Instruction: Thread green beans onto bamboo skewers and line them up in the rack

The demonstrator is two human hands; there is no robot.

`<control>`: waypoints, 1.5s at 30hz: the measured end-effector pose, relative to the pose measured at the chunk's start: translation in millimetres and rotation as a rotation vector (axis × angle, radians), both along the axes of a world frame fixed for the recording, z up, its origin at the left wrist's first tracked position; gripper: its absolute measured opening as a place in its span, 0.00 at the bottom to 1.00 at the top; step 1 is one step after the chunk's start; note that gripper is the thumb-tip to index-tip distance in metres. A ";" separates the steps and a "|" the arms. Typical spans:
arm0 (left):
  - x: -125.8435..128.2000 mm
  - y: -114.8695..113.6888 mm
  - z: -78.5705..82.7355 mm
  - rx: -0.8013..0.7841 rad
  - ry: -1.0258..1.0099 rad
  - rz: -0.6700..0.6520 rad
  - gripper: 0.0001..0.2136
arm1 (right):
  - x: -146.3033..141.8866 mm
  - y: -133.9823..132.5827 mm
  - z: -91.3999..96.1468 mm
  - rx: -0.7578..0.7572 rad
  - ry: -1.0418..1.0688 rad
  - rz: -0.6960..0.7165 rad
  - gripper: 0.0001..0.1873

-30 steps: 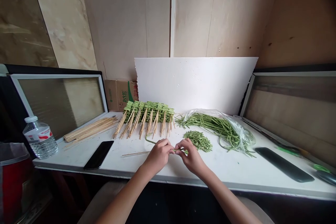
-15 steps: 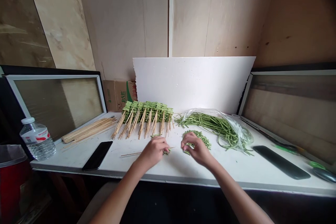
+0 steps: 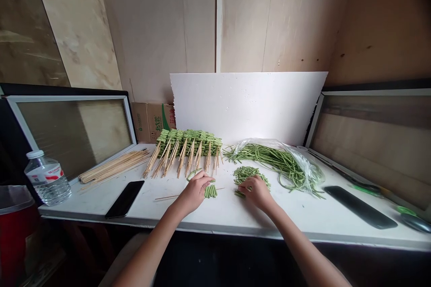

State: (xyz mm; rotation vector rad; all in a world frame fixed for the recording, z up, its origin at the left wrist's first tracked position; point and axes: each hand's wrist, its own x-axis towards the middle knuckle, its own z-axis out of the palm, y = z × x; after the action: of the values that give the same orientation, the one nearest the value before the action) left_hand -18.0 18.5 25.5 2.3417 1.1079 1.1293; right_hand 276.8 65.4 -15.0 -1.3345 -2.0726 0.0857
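My left hand [image 3: 195,190] is closed, with a green bean [image 3: 193,173] in its fingers; one end curves out behind the knuckles, and a tip shows at the fingertips. Just under that hand, a short row of cut bean pieces [image 3: 211,191] lies on the table. A thin bamboo skewer [image 3: 165,197] runs beneath the hand, and its point shows to the right of the row. At the near left edge of the pile of cut beans [image 3: 247,173], my right hand [image 3: 256,190] has its fingertips drawn together. Whatever is between them is hidden.
Behind the hands stand stacked bean skewers [image 3: 188,141]. Bare skewers [image 3: 114,166] lie at left, near a phone [image 3: 125,199] and a water bottle [image 3: 49,179]. Long beans [image 3: 269,159] in a plastic bag lie at right, beside a dark flat object [image 3: 362,207].
My right hand has moved down onto the pile of cut beans. My left hand has shifted slightly left, uncovering the row of bean pieces near the skewer.
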 end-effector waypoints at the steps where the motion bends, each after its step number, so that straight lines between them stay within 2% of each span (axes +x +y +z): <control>1: 0.2 0.1 -0.9 -0.005 0.003 -0.002 0.16 | 0.3 0.3 -1.3 0.004 -0.001 0.001 0.09; 4: 1.6 1.5 -3.7 -0.003 -0.003 -0.016 0.15 | -0.1 -0.8 1.5 0.015 0.035 0.016 0.14; 8: 7.0 3.3 -8.0 -0.002 -0.075 -0.030 0.10 | -14.2 -14.6 19.4 -0.043 0.194 0.099 0.23; 12: 15.9 1.3 -11.8 -0.019 -0.152 -0.024 0.09 | -42.8 -37.7 34.7 -0.206 0.368 0.295 0.23; 16: 21.1 -2.0 -13.2 -0.044 -0.143 -0.041 0.09 | -61.4 -49.1 34.3 -0.143 0.390 0.345 0.19; 21: 17.4 -0.2 -12.7 -0.014 -0.023 0.005 0.10 | -59.5 -47.1 31.4 -0.089 0.430 0.273 0.19; 27: 20.2 -0.9 -12.8 0.127 0.089 0.066 0.12 | -61.0 -53.1 36.0 -0.010 0.302 0.373 0.13; 31: 24.9 -5.3 -10.2 0.169 0.111 0.039 0.13 | -65.2 -55.3 35.4 0.049 0.311 0.355 0.09; 36: 23.9 -5.6 -10.3 0.177 0.085 -0.038 0.15 | -65.7 -55.4 36.6 -0.055 0.385 0.388 0.06; 45: 27.2 -8.5 -9.6 0.141 0.033 -0.184 0.16 | -55.0 -51.4 40.0 -0.208 0.420 0.524 0.10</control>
State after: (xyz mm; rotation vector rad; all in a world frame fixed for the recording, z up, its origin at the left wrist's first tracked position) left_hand 9.2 10.1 15.9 2.5183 0.8264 1.1380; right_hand 221.8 14.1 25.1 -0.7610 -2.0215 0.7584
